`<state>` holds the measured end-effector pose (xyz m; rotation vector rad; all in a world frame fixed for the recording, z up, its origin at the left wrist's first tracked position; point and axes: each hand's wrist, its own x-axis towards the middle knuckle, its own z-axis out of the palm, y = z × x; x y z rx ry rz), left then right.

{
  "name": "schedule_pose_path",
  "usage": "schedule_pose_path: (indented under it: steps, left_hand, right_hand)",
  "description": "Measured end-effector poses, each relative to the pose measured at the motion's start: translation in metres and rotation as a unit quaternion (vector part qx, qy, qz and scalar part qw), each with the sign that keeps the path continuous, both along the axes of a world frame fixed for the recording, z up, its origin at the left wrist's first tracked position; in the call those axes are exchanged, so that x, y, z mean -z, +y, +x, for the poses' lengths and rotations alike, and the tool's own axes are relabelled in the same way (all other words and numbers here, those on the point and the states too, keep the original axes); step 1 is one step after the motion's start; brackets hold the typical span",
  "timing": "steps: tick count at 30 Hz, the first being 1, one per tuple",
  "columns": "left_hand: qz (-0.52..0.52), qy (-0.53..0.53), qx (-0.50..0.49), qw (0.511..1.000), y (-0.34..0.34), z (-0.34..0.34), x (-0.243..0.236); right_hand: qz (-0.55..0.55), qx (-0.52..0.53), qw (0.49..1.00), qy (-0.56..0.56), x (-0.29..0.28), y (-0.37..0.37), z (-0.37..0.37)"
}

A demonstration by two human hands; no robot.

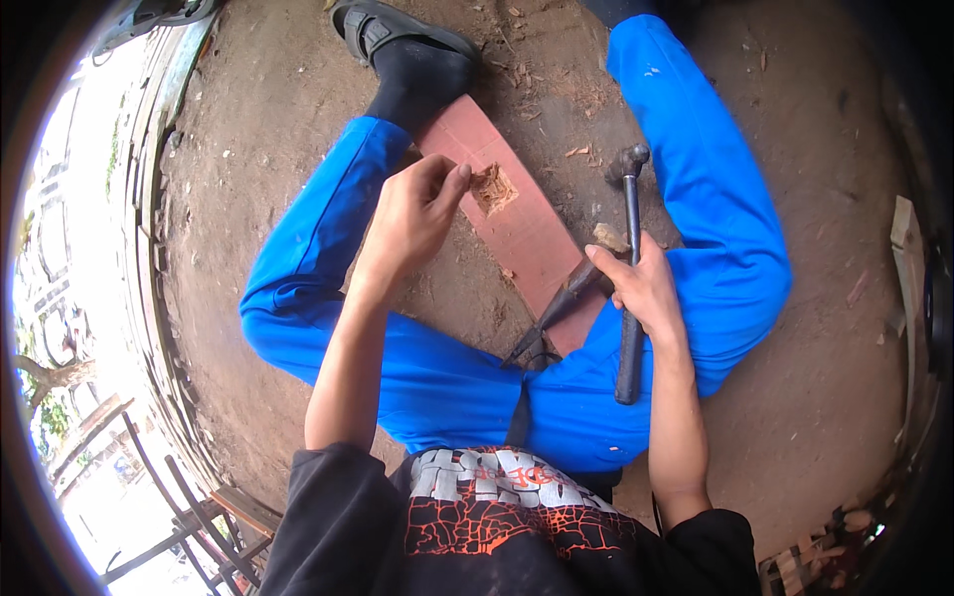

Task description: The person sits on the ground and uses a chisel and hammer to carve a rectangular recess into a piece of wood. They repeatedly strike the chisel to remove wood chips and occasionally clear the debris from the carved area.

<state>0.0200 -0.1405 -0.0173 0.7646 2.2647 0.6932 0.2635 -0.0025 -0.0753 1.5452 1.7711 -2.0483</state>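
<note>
Soft, even daylight fills the middle of the view, with no hard shadows on the dirt floor (298, 129); only faint shade lies under the blue trouser legs (417, 377). The far left is blown out to white where open sky glares past a metal frame (159, 477), washing out detail there. The fisheye lens bends straight edges near the rim, and a black vignette rings the picture, darkest on the right. The centre is sharp; the wood pieces (909, 258) at the right rim smear slightly.
</note>
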Motion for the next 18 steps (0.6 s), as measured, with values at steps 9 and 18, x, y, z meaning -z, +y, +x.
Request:
schedule_pose_path:
  steps: [9, 18]
  left_hand:
    - [0.09, 0.177, 0.146, 0.969, -0.041, -0.01, 0.056]
    - [0.021, 0.218, 0.14, 0.966, -0.031, 0.04, 0.073]
  right_hand:
    - [-0.01, 0.01, 1.0, 0.009, -0.001, -0.001, -0.003]
    - [-0.018, 0.021, 1.0, 0.0, -0.002, -0.003, -0.003]
